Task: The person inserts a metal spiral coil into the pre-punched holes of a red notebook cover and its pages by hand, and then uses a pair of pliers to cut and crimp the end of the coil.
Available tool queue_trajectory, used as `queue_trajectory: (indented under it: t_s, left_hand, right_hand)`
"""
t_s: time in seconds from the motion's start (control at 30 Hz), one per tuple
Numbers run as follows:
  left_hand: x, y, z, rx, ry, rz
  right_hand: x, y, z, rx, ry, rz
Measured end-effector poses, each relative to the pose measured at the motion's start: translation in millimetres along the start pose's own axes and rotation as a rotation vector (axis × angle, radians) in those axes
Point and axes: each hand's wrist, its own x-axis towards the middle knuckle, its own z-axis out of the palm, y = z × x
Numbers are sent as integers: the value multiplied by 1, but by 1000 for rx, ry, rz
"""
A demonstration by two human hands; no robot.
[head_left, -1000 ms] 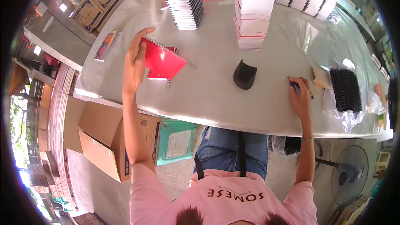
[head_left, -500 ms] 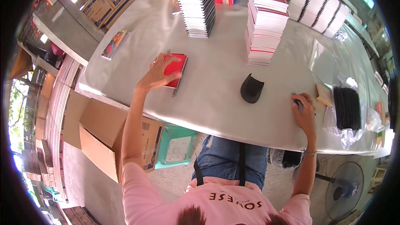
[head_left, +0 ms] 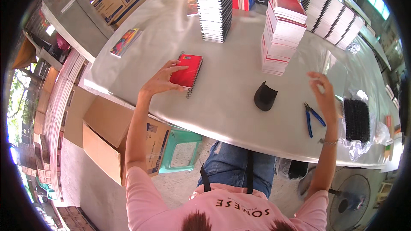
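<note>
A small red spiral notebook lies on the table in front of me at the left, its wire coil along the right side and sticking out at the near end. My left hand grips it from its left side, fingers over the cover and thumb at the near edge. Over at the right, my right hand is raised above the table, fingers loosely curled and apart, holding nothing. Blue-handled pliers lie spread just beside it. A black curved, cup-like piece sits between the hands.
Tall stacks of spiral notebooks and red-covered books stand at the back. Black binding coils in plastic lie at the right. An opened carton and green stool are below the left edge. A fan stands lower right.
My right hand has let go of the pliers, leaving them on the table, and has risen away from them. My left hand's grip has shifted toward the notebook's near left corner. The view has shifted slightly.
</note>
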Motion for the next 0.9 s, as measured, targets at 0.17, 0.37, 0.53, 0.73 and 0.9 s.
queue_trajectory:
  t_s: [0.17,0.37,0.53,0.73,0.9]
  left_hand:
    - [-4,-10,-3,-18,-21,-20]
    - [-2,-16,0,93,15,64]
    - [-14,19,-5,50,45,-69]
    - [-3,80,-13,-73,139,198]
    - [23,157,-3,-261,167,429]
  right_hand:
    - [63,-46,-18,343,143,108]
    - [125,-69,-20,256,181,119]
    - [161,-75,-7,230,-120,210]
    - [171,-72,-7,359,-26,207]
    - [179,-52,-11,104,188,88]
